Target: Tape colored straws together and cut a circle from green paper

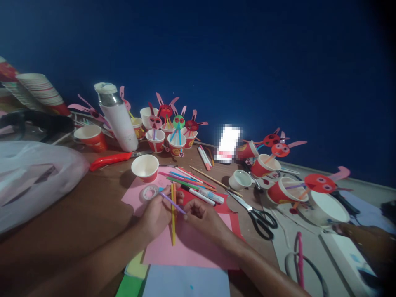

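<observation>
My left hand is closed around a thin purple straw, which slants down to the right over the pink paper. A yellow straw hangs down from the same hand, crossing the purple one, and a short orange length shows beside its top. My right hand is curled, its thumb and finger pinching the lower end of the purple straw. Close to my left hand lies a roll of clear tape. Several coloured straws and pens lie just beyond my hands.
Black-handled scissors lie to the right. Paper cups with paper rabbit heads stand at the back and right. A white bottle, a red-handled knife and a plastic bag are on the left. Another person's hand is at right.
</observation>
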